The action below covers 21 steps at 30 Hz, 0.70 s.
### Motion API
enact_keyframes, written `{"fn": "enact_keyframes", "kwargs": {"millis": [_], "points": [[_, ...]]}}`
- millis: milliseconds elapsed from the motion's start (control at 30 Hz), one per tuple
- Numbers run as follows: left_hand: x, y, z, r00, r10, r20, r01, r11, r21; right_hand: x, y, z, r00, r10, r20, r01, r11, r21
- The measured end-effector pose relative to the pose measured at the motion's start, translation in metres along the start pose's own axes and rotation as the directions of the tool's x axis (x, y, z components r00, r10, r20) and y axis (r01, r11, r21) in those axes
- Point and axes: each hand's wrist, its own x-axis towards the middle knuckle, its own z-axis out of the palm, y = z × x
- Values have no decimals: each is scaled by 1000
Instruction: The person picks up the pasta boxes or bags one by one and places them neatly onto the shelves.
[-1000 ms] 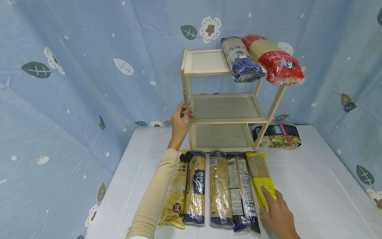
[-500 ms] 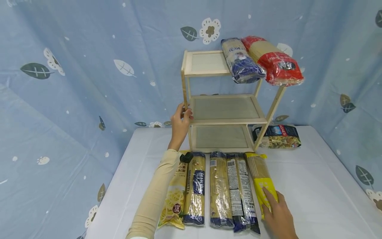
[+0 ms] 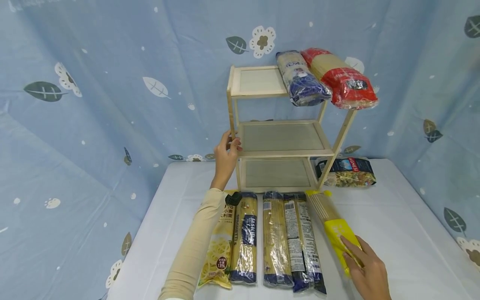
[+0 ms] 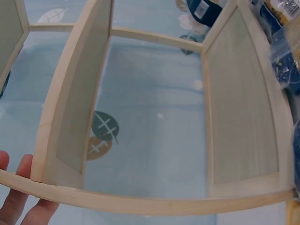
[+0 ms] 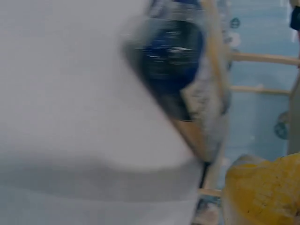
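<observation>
My left hand [image 3: 225,160] grips the left front post of a wooden three-tier shelf rack [image 3: 285,153], near its middle board. In the left wrist view, fingers [image 4: 41,212] wrap around the rail [image 4: 140,205]. My right hand [image 3: 369,268] holds the lower part of a yellow-ended packet of spaghetti [image 3: 337,233], thumb and fingers on either side. The packet slants, its top end near the rack's front right foot; whether it touches the table cannot be told. In the right wrist view, the yellow packet [image 5: 262,192] shows at the lower right, with the hand out of sight.
Several pasta packets lie in front of the rack, including a dark blue one [image 3: 303,246] and a clear one [image 3: 276,241]. A blue packet [image 3: 303,79] and a red packet [image 3: 343,79] rest on the top board. A black packet [image 3: 346,171] lies behind, right.
My right hand has moved right, swinging the lower end of the yellow spaghetti packet away from the dark blue one. The left hand keeps its hold on the post.
</observation>
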Motion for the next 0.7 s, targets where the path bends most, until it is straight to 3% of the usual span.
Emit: {"fn": "enact_keyframes", "kwargs": {"millis": [100,300,533,700], "points": [[1,-12,3,1000,-7,-2,7,1000,0,4,-8,-10,998,-60,-30,61,998,31],[4,-35,6,1000,-9,5,9,1000,-6,10,-25,-29,996,-90,-26,92,994,51],[4,-37,5,1000,2,6,-2,1000,-2,17,-45,-45,985,-163,-50,167,980,107],[3,-35,4,1000,-1,7,1,1000,27,23,-60,-55,987,-159,-29,161,981,105]]}}
